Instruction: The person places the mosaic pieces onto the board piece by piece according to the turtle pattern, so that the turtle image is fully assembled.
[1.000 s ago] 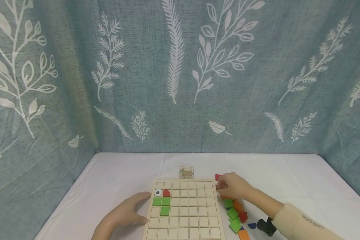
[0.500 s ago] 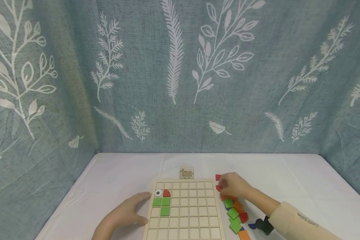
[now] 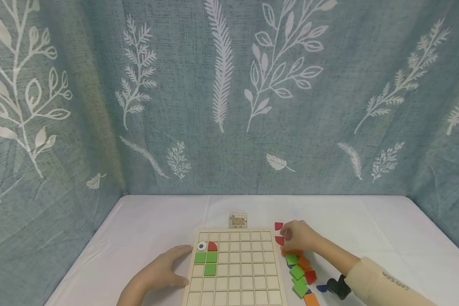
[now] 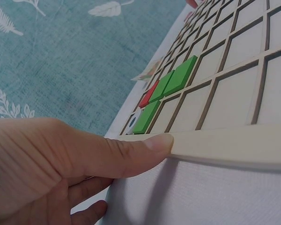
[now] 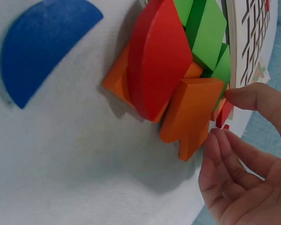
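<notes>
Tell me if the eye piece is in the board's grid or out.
In: the eye piece sits in the leftmost column of the board, second row from the far edge, beside the red quarter-round.

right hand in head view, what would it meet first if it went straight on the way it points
Probably the nearer red piece beside the right edge of the board, just ahead of the right hand; depth is unclear.

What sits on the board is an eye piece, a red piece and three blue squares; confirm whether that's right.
Not quite: the three squares on the board are green, not blue, as the head view shows. The rest stands.
</notes>
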A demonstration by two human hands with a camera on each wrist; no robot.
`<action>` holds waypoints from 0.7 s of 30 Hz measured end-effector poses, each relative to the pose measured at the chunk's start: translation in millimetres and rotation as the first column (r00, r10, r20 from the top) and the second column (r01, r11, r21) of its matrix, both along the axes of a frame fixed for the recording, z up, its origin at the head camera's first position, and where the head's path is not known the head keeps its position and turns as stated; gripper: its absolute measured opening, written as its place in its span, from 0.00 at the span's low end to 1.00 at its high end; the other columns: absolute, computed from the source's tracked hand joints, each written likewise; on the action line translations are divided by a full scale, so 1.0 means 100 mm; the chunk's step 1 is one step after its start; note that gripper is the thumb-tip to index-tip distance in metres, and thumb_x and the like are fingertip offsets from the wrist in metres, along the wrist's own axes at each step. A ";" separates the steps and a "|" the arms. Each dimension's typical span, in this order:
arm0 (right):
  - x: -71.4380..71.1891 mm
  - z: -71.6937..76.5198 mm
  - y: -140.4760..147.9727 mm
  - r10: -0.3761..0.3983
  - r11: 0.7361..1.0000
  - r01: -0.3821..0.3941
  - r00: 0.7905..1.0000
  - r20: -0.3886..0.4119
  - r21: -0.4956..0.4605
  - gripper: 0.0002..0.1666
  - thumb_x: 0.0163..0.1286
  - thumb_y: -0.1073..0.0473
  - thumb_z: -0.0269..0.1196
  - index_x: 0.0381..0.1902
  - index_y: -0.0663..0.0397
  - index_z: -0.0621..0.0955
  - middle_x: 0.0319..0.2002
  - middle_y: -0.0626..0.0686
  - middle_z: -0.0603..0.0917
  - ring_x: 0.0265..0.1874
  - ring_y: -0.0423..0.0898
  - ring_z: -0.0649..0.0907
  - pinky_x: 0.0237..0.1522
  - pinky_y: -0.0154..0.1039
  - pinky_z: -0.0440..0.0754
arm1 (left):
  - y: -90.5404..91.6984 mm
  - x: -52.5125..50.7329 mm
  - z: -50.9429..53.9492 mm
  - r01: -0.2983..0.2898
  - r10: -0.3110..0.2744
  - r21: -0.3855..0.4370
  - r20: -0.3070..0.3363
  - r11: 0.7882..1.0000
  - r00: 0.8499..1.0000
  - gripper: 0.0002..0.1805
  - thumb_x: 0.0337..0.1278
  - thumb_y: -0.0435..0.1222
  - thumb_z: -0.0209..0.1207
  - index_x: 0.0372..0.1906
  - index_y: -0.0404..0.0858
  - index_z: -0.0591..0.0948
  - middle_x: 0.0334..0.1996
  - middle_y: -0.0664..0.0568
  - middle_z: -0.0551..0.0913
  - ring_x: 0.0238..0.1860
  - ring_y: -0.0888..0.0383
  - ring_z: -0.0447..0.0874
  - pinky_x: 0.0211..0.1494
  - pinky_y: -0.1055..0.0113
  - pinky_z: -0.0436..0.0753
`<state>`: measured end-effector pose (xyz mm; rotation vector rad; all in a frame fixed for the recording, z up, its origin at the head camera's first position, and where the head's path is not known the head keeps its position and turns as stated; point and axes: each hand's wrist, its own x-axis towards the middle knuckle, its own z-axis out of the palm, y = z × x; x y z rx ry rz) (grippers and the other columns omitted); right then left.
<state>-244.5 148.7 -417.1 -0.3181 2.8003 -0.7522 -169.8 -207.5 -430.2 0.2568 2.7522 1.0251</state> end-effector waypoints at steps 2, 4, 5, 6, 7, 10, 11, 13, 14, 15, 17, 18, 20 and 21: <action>0.00 0.00 0.00 0.004 1.000 -0.004 1.000 -0.010 -0.008 0.19 0.44 0.60 0.74 0.36 0.56 0.81 0.29 0.48 0.79 0.29 0.43 0.75 0.34 0.37 0.83 | 0.00 0.00 0.00 -0.009 0.009 -0.002 0.007 1.000 1.000 0.43 0.21 0.34 0.73 0.58 0.36 0.73 0.60 0.39 0.71 0.64 0.37 0.62 0.65 0.40 0.61; 0.01 -0.02 0.00 0.005 1.000 -0.005 1.000 -0.028 -0.015 0.18 0.45 0.59 0.74 0.35 0.55 0.81 0.30 0.48 0.79 0.29 0.43 0.75 0.35 0.38 0.83 | 0.01 0.00 0.00 -0.020 0.020 -0.005 0.013 1.000 1.000 0.43 0.21 0.34 0.73 0.58 0.37 0.74 0.61 0.40 0.71 0.64 0.37 0.62 0.65 0.40 0.61; 0.01 -0.02 -0.01 0.005 1.000 -0.006 0.999 -0.040 -0.019 0.17 0.45 0.58 0.74 0.34 0.54 0.81 0.30 0.48 0.79 0.30 0.43 0.75 0.36 0.38 0.83 | 0.00 0.00 0.00 -0.019 0.019 -0.006 0.012 1.000 1.000 0.43 0.21 0.34 0.73 0.58 0.37 0.74 0.60 0.40 0.71 0.64 0.37 0.62 0.65 0.40 0.61; 0.01 -0.03 -0.02 0.008 1.000 -0.009 0.999 -0.054 -0.024 0.16 0.46 0.58 0.73 0.34 0.54 0.81 0.31 0.48 0.80 0.30 0.43 0.75 0.37 0.39 0.83 | 0.00 0.00 0.00 -0.015 0.015 -0.002 0.011 1.000 1.000 0.43 0.21 0.34 0.73 0.58 0.37 0.73 0.60 0.39 0.71 0.64 0.37 0.62 0.65 0.40 0.61; 0.01 -0.04 -0.03 0.013 0.999 -0.015 0.997 -0.073 -0.029 0.15 0.47 0.58 0.73 0.33 0.54 0.81 0.30 0.48 0.80 0.30 0.43 0.75 0.37 0.39 0.83 | 0.00 0.00 0.00 -0.013 0.012 0.001 0.012 1.000 1.000 0.43 0.21 0.34 0.73 0.58 0.36 0.73 0.61 0.39 0.71 0.64 0.36 0.61 0.65 0.40 0.61; 0.01 -0.06 -0.07 0.044 0.998 -0.049 0.990 -0.134 -0.034 0.11 0.49 0.61 0.71 0.31 0.55 0.81 0.29 0.47 0.79 0.29 0.42 0.74 0.35 0.37 0.82 | 0.00 0.00 -0.01 -0.014 0.014 0.001 0.015 1.000 1.000 0.44 0.21 0.34 0.73 0.58 0.36 0.73 0.61 0.39 0.71 0.64 0.36 0.61 0.65 0.40 0.61; 0.01 -0.07 -0.08 0.057 0.998 -0.063 0.986 -0.154 -0.032 0.09 0.49 0.62 0.70 0.30 0.56 0.82 0.28 0.47 0.78 0.28 0.42 0.74 0.34 0.36 0.82 | 0.00 0.00 -0.01 -0.017 0.017 0.003 0.021 1.000 1.000 0.44 0.21 0.34 0.73 0.58 0.36 0.73 0.61 0.39 0.70 0.64 0.37 0.61 0.66 0.40 0.61; 0.00 -0.07 -0.10 0.079 0.996 -0.085 0.979 -0.188 -0.021 0.07 0.50 0.64 0.69 0.27 0.57 0.81 0.25 0.46 0.77 0.26 0.42 0.72 0.31 0.35 0.80 | 0.00 0.00 -0.01 -0.022 0.022 -0.001 0.026 1.000 0.999 0.44 0.21 0.34 0.73 0.59 0.37 0.73 0.61 0.39 0.70 0.64 0.37 0.61 0.66 0.40 0.61; -0.01 -0.07 -0.10 0.085 0.996 -0.090 0.976 -0.199 -0.012 0.06 0.50 0.65 0.69 0.26 0.56 0.81 0.24 0.46 0.76 0.25 0.41 0.72 0.30 0.34 0.79 | 0.00 -0.01 -0.01 -0.025 0.026 -0.006 0.027 1.000 0.999 0.44 0.21 0.35 0.73 0.59 0.37 0.73 0.61 0.40 0.71 0.64 0.37 0.61 0.65 0.40 0.61; -0.01 -0.07 -0.10 0.087 0.996 -0.090 0.975 -0.205 -0.005 0.06 0.50 0.65 0.69 0.26 0.56 0.81 0.24 0.46 0.76 0.25 0.41 0.72 0.30 0.34 0.79 | 0.00 -0.01 -0.02 -0.027 0.027 -0.008 0.028 1.000 0.999 0.44 0.21 0.35 0.73 0.59 0.37 0.73 0.61 0.40 0.71 0.64 0.37 0.61 0.65 0.40 0.61; -0.03 -0.07 -0.10 0.088 0.996 -0.089 0.974 -0.210 0.003 0.05 0.51 0.66 0.68 0.24 0.55 0.80 0.23 0.46 0.76 0.25 0.41 0.72 0.31 0.34 0.80 | 0.00 -0.01 -0.01 -0.029 0.029 -0.010 0.029 1.000 0.999 0.44 0.21 0.35 0.73 0.58 0.37 0.73 0.61 0.40 0.71 0.64 0.37 0.61 0.65 0.40 0.61; -0.03 -0.07 -0.10 0.084 0.996 -0.086 0.974 -0.209 0.002 0.06 0.51 0.66 0.68 0.24 0.54 0.80 0.23 0.45 0.77 0.25 0.41 0.73 0.31 0.34 0.80 | 0.00 -0.01 -0.02 -0.029 0.029 -0.010 0.030 1.000 0.999 0.44 0.20 0.35 0.73 0.58 0.37 0.73 0.61 0.40 0.71 0.64 0.37 0.61 0.66 0.40 0.61; -0.05 -0.07 -0.08 0.079 0.997 -0.082 0.975 -0.209 -0.008 0.06 0.51 0.66 0.68 0.23 0.54 0.80 0.24 0.46 0.77 0.26 0.41 0.73 0.31 0.34 0.80 | 0.01 -0.02 -0.02 -0.030 0.030 -0.013 0.031 0.999 0.999 0.44 0.20 0.35 0.73 0.59 0.37 0.73 0.61 0.40 0.71 0.64 0.37 0.61 0.65 0.40 0.62; -0.05 -0.07 -0.08 0.079 0.996 -0.084 0.974 -0.212 -0.013 0.06 0.51 0.66 0.68 0.23 0.54 0.80 0.24 0.46 0.78 0.26 0.41 0.73 0.31 0.34 0.80 | 0.01 -0.02 -0.01 -0.029 0.029 -0.013 0.032 0.999 0.999 0.44 0.20 0.35 0.73 0.59 0.37 0.73 0.61 0.40 0.71 0.64 0.37 0.61 0.65 0.40 0.61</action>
